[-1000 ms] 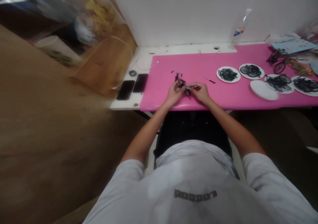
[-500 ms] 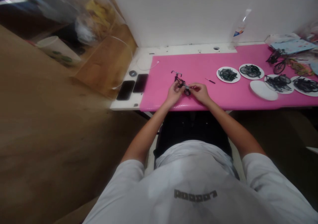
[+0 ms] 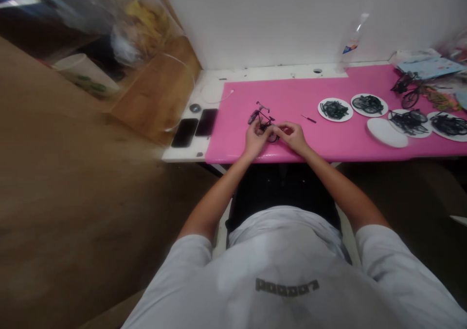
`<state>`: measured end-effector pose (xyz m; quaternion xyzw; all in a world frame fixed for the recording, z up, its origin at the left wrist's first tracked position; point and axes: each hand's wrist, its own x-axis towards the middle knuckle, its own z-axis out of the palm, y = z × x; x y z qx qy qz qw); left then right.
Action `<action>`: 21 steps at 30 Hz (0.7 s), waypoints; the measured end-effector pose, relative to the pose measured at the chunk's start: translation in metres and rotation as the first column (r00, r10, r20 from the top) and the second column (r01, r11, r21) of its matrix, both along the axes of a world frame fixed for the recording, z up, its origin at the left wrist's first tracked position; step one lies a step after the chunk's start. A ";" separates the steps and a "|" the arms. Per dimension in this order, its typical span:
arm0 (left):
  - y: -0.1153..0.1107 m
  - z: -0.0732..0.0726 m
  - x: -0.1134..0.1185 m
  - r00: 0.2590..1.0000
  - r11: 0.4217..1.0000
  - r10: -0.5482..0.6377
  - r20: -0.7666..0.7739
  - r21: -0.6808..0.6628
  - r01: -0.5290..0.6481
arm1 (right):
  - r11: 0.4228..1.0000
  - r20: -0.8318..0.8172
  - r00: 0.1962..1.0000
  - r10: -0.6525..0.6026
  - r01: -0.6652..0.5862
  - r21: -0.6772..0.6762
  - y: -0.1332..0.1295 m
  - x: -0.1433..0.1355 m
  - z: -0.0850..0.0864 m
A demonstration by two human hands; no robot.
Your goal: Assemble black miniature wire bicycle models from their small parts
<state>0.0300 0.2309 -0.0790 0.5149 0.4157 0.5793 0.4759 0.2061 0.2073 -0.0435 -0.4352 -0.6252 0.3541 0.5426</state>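
A small black model bicycle [image 3: 265,117] is held just above the near part of the pink mat [image 3: 280,93]. Its handlebar and front wheel point away to the left, and its rear wheel is partly covered by my fingers. My left hand [image 3: 256,137] is closed around the frame's near side. With thumb and fingers pinched, my right hand [image 3: 292,134] grips the bicycle at the rear wheel. To the right of that hand lies a small screwdriver [image 3: 310,119] with a dark handle.
White plates of dark parts [image 3: 335,118] stand on the right, with a white oval lid or plate [image 3: 387,133] in front. Another model bicycle [image 3: 409,89] stands at the far right. Two black phones [image 3: 185,132] lie left. A clear bottle [image 3: 353,46] stands at the back.
The model bicycle has turned in my hands, so its front wheel and side now show more. My hands have barely shifted.
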 end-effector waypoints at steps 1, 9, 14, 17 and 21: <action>0.000 0.001 0.000 1.000 1.000 0.007 -0.008 0.002 -0.007 | 1.000 0.000 1.000 -0.006 0.006 -0.003 0.000 0.000 0.000; -0.004 0.013 -0.004 0.999 0.994 -0.034 0.010 0.102 0.032 | 0.997 -0.096 0.995 -0.020 0.013 -0.075 0.007 0.005 -0.005; -0.001 0.007 -0.003 0.991 0.993 -0.118 0.063 0.032 0.116 | 0.997 -0.117 0.993 -0.028 0.019 -0.072 0.012 0.007 -0.008; 0.003 0.002 -0.004 0.985 0.987 -0.155 0.079 -0.016 0.157 | 0.996 -0.123 0.992 -0.036 0.026 -0.082 0.013 0.007 -0.008; 0.007 0.002 -0.007 0.979 0.982 -0.184 0.082 -0.016 0.186 | 0.996 -0.136 0.990 -0.033 0.022 -0.081 0.013 0.007 -0.007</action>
